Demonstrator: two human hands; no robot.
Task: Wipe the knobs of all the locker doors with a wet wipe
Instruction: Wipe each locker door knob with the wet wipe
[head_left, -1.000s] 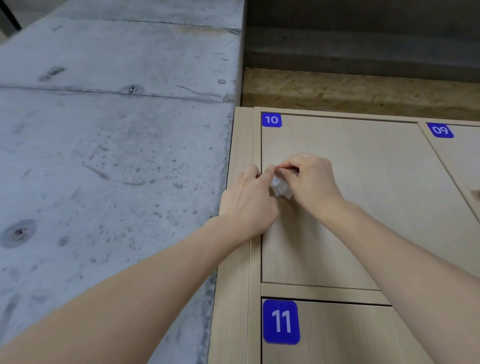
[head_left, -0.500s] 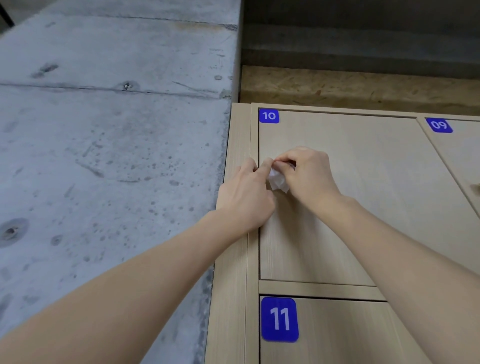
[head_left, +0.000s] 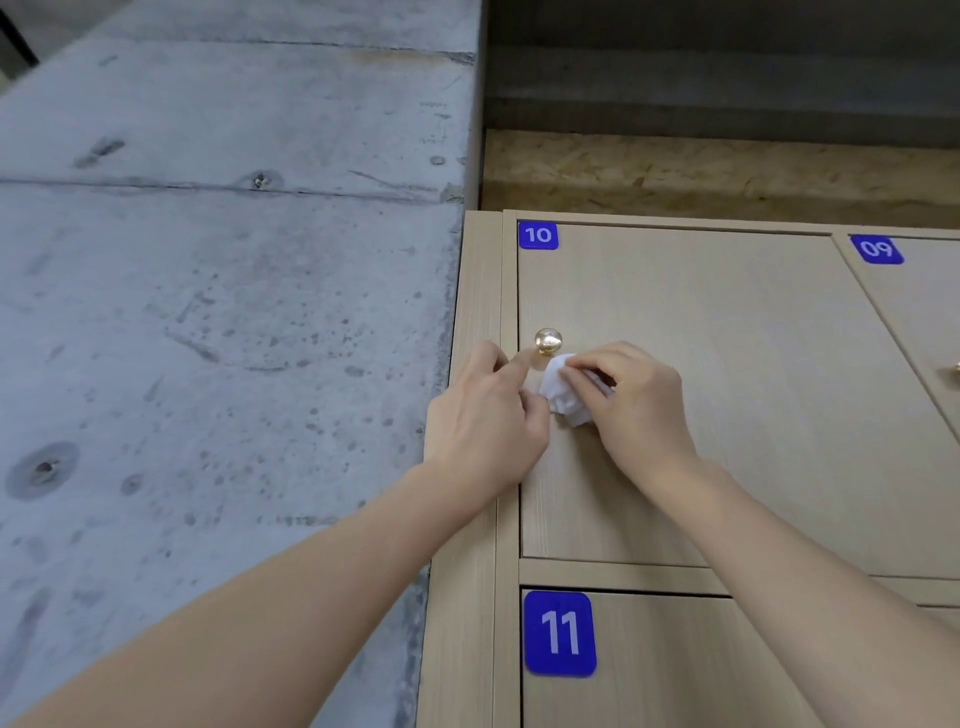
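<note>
Below door 10's knob (head_left: 548, 341), right hand (head_left: 641, 410) grips wipe (head_left: 563, 392); left hand (head_left: 485, 421) pinches it.

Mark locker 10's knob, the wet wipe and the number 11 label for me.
knob (head_left: 548, 341): head view, on its shiny round head.
wet wipe (head_left: 563, 397): head view, on the crumpled white wad showing left of the right hand.
number 11 label (head_left: 559, 634): head view, on the blue plate's middle.

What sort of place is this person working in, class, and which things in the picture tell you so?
Probably a locker room or storage area in a plain, unfinished building. Wooden locker doors carry blue number labels, 10 and 11, door 10 has a brass knob, and a bare concrete wall stands beside the cabinet.
</note>
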